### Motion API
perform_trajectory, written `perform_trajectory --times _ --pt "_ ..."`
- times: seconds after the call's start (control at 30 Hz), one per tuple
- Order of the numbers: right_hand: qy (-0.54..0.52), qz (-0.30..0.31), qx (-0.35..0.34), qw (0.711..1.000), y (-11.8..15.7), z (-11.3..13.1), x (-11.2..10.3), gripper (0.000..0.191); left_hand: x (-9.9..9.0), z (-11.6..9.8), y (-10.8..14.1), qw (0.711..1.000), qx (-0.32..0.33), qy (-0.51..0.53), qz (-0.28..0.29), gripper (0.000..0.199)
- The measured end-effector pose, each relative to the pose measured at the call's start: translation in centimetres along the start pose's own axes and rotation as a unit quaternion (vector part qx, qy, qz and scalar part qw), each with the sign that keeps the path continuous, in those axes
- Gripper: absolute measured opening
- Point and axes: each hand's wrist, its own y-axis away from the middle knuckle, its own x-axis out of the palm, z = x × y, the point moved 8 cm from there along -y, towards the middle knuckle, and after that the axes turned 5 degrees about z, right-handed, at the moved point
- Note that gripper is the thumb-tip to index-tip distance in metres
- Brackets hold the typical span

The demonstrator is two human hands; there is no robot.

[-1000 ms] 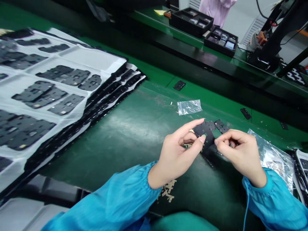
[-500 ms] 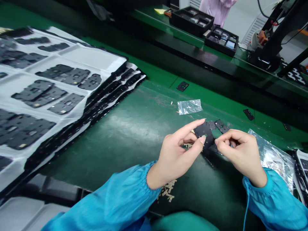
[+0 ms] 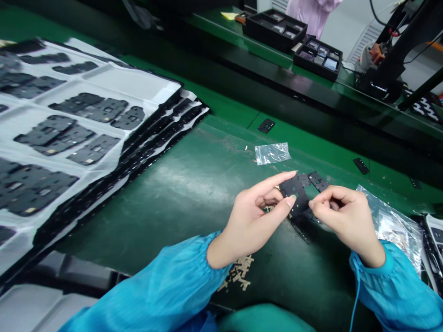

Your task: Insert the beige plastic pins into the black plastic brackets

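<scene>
My left hand (image 3: 258, 210) grips a thin black plate (image 3: 298, 199) with small cutouts, thumb on its face and fingers behind. At the plate's right edge, the thumb and fingertips of my right hand (image 3: 341, 212) are pinched together; whatever they hold is hidden or too small to make out. Beyond and beneath the hands lie more black plates (image 3: 317, 180), partly covered by the fingers. Small tan pieces (image 3: 240, 272) are scattered on the green work surface by my left wrist.
Stacked white-lined trays (image 3: 138, 83) of black plates fill the left. A small clear bag (image 3: 272, 153) lies ahead, a larger clear bag (image 3: 398, 226) at right. Loose plates sit on a green strip (image 3: 242, 110). Black boxes (image 3: 275, 30) and a person's pink sleeve (image 3: 311, 16) are beyond.
The held plate has turned slightly between my hands, which otherwise stay nearly in place. Loose plates on the far green strip have shifted a little to the right.
</scene>
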Motion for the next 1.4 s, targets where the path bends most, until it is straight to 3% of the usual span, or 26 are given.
perform_trajectory --times 0.37,0.67,1.0,1.23,1.4 --pt "-0.028 0.009 0.054 0.998 0.2 -0.7 0.3 0.012 0.0 -0.1 0.4 1.0 0.022 0.009 -0.015 0.045" --pt "-0.046 0.026 0.054 0.997 -0.1 -0.3 0.0 0.027 -0.8 0.3 -0.3 0.998 -0.039 0.044 -0.028 0.047" --pt "-0.079 0.043 0.054 0.994 -0.4 -0.2 0.4 0.025 -0.9 0.3 -0.4 0.997 -0.05 0.054 -0.02 0.048" --pt "-0.102 0.103 0.066 0.987 -0.1 -0.4 1.5 0.031 -0.7 0.5 -0.2 0.997 -0.054 0.056 -0.022 0.048" --pt "-0.129 0.109 0.06 0.984 0.0 -0.2 1.4 0.023 -0.6 1.3 -0.4 0.994 -0.076 0.076 -0.022 0.05"
